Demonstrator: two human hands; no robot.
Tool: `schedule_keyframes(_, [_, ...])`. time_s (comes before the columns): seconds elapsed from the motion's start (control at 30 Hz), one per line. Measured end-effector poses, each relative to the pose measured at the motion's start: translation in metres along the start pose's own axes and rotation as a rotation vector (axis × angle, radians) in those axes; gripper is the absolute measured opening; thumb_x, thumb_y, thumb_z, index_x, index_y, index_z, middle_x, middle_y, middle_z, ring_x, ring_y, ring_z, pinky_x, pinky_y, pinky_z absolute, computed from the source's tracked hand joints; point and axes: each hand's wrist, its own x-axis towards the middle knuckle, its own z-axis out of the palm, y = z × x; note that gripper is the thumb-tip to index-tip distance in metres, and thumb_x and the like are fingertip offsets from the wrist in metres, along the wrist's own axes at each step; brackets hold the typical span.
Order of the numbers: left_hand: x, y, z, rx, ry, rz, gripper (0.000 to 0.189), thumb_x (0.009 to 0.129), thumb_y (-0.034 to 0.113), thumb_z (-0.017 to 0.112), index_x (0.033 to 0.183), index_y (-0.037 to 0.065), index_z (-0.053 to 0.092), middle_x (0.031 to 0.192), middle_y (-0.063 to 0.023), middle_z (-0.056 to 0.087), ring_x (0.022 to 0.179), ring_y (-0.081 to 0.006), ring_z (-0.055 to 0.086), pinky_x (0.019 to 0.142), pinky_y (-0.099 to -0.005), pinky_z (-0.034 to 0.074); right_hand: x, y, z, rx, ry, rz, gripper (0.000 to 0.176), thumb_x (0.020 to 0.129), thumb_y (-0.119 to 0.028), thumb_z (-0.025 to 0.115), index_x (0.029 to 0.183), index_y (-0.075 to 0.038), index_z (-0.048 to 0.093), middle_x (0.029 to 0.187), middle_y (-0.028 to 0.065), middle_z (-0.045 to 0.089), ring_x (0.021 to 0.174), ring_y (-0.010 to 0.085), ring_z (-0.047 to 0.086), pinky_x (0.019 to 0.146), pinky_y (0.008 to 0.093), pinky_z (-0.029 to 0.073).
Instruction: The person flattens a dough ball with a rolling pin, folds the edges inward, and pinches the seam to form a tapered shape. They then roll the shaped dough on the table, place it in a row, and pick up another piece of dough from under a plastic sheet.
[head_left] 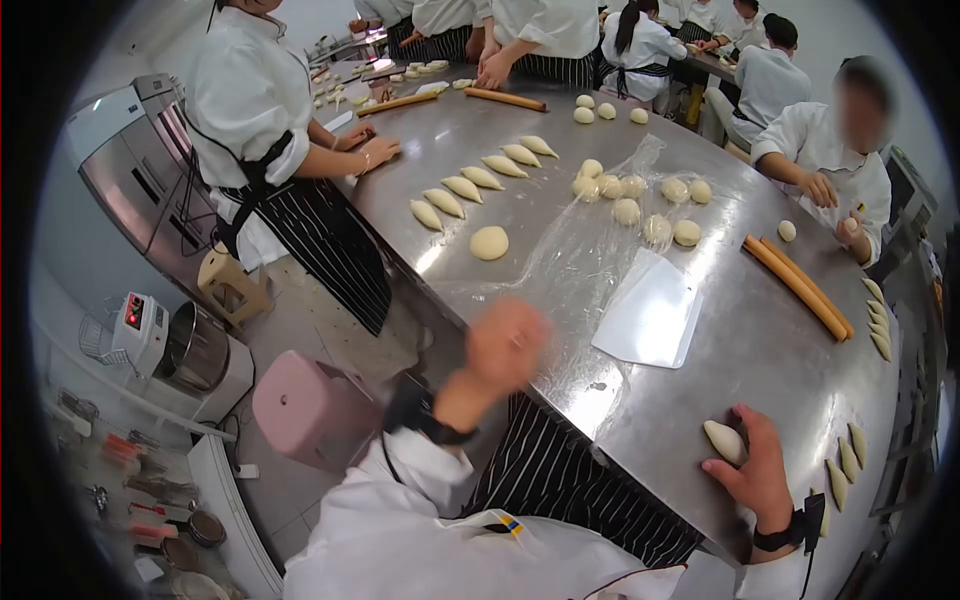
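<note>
My right hand (755, 470) rests on the steel table at the lower right, thumb and index finger spread around a spindle-shaped dough piece (725, 442). The fingers are apart beside the dough. My left hand (507, 343) is raised near the table's front edge, blurred by motion, its fingers curled; whether it holds anything cannot be made out. Beyond it lies a flattened round of dough (489, 243). A white scraper (650, 310) lies on clear plastic film (570, 290), which partly covers several dough balls (626, 211).
Several shaped dough pieces (462, 188) lie in a row at the far left, others (848, 460) at the right edge. Two rolling pins (800, 290) lie at the right. Co-workers stand left, behind and right. A pink stool (310, 405) stands at the lower left.
</note>
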Motion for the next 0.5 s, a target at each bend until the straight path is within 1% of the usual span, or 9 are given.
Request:
schedule_keyframes(0.07, [0.028,-0.046,-0.023,-0.068,0.249,-0.422,0.015,0.094,0.009,0.058,0.106,0.001,0.063,0.075,-0.0049,0.063,0.070,-0.0116,0.057,0.064,-0.0276,0.046,0.001,0.007,0.001,-0.008,0.005,-0.038,0.081,0.061,-0.017,0.087,0.130,0.001,0.049,0.122,0.0203,0.056,0.110,0.0373,0.055,0.096,0.0439,0.043])
schedule_keyframes(0.1, [0.035,-0.074,-0.039,-0.105,0.189,-0.477,0.028,0.092,0.004,0.057,0.120,0.000,0.057,0.076,-0.0014,0.064,0.071,-0.0058,0.053,0.065,-0.0228,0.044,-0.002,0.013,0.005,-0.016,0.032,-0.053,0.079,0.062,-0.016,0.086,0.129,0.001,0.049,0.122,0.0199,0.056,0.111,0.0377,0.054,0.097,0.0447,0.043])
schedule_keyframes(0.13, [0.037,-0.098,-0.049,0.050,0.054,-0.559,0.040,0.092,0.014,0.058,0.129,0.000,0.052,0.079,-0.0085,0.067,0.072,-0.0145,0.061,0.068,-0.0288,0.049,-0.005,0.018,0.009,-0.021,0.060,-0.067,0.076,0.063,-0.014,0.085,0.128,0.000,0.050,0.123,0.0196,0.056,0.112,0.0380,0.053,0.098,0.0456,0.042])
schedule_keyframes(0.17, [0.038,-0.110,-0.049,0.063,0.061,-0.552,0.040,0.092,0.014,0.058,0.129,0.000,0.052,0.079,-0.0085,0.067,0.072,-0.0145,0.061,0.068,-0.0288,0.049,-0.005,0.022,0.012,-0.012,0.064,-0.081,0.076,0.063,-0.014,0.085,0.128,0.000,0.050,0.123,0.0196,0.056,0.112,0.0380,0.053,0.098,0.0456,0.042])
schedule_keyframes(0.23, [0.047,-0.126,-0.048,0.538,-0.313,-0.698,0.052,0.091,0.032,0.057,0.133,0.001,0.050,0.086,-0.0181,0.070,0.081,-0.0310,0.068,0.075,-0.0395,0.052,-0.008,0.025,0.013,0.089,0.068,-0.057,0.075,0.063,-0.011,0.084,0.129,0.000,0.049,0.124,0.0188,0.055,0.115,0.0395,0.051,0.099,0.0468,0.041])
schedule_keyframes(0.27, [0.047,-0.126,-0.042,0.625,-0.301,-0.650,0.066,0.090,0.049,0.054,0.136,0.002,0.049,0.091,-0.0240,0.069,0.093,-0.0420,0.065,0.081,-0.0478,0.051,-0.011,0.027,0.015,0.106,0.078,-0.001,0.071,0.062,-0.014,0.083,0.125,-0.002,0.053,0.126,0.0186,0.054,0.117,0.0381,0.051,0.100,0.0458,0.041])
schedule_keyframes(0.37, [0.060,-0.110,-0.026,0.807,-0.426,-0.749,0.071,0.090,0.061,0.047,0.131,0.004,0.056,0.099,-0.0241,0.070,0.095,-0.0396,0.067,0.083,-0.0470,0.052,-0.014,0.025,0.013,0.121,0.093,-0.005,0.067,0.063,-0.008,0.078,0.124,-0.002,0.054,0.129,0.0174,0.052,0.120,0.0371,0.050,0.104,0.0444,0.039])
schedule_keyframes(0.43, [0.061,-0.113,-0.023,0.841,-0.490,-0.749,0.067,0.090,0.063,0.046,0.111,0.002,0.065,0.094,-0.0222,0.070,0.090,-0.0387,0.068,0.079,-0.0483,0.052,-0.015,0.030,0.001,0.060,-0.115,0.022,0.070,0.080,-0.018,0.075,0.141,-0.002,0.044,0.146,0.0201,0.044,0.132,0.0439,0.037,0.112,0.0500,0.028])
schedule_keyframes(0.5, [0.060,-0.110,-0.022,0.837,-0.439,-0.724,0.062,0.089,0.061,0.049,0.100,0.002,0.065,0.089,-0.0214,0.070,0.085,-0.0387,0.069,0.075,-0.0489,0.052,-0.011,0.024,-0.001,0.007,-0.095,-0.015,0.064,0.080,-0.015,0.073,0.137,0.000,0.048,0.139,0.0224,0.049,0.129,0.0445,0.042,0.111,0.0521,0.029])
